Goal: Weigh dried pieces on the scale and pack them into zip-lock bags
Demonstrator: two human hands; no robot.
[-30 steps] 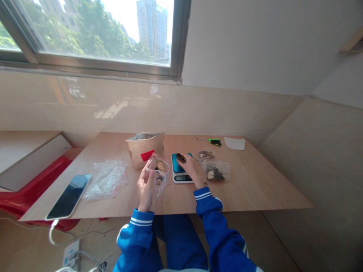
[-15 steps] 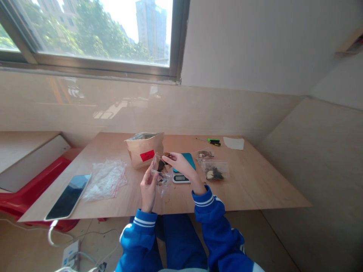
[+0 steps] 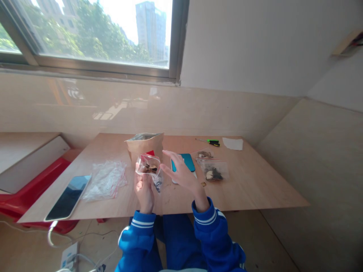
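My left hand is closed around a clear zip bag, its mouth spread wide and tilted toward me. Dark and brown dried pieces lie inside it. Beside the bag, my right hand has its fingers apart and holds nothing. Under the right hand is a digital kitchen scale with a teal top, partly covered by the hand. A brown paper pouch with a red label stands open just behind the zip bag. A small brown piece lies on the table right of my right wrist.
Filled zip bags lie right of the scale. Flat clear bags and a phone on a cable are at the left. Screwdrivers and white paper lie at the back of the table.
The zip bag has turned toward me and shifted slightly left. My right hand has come away from its mouth and opened. A small brown piece now shows on the table.
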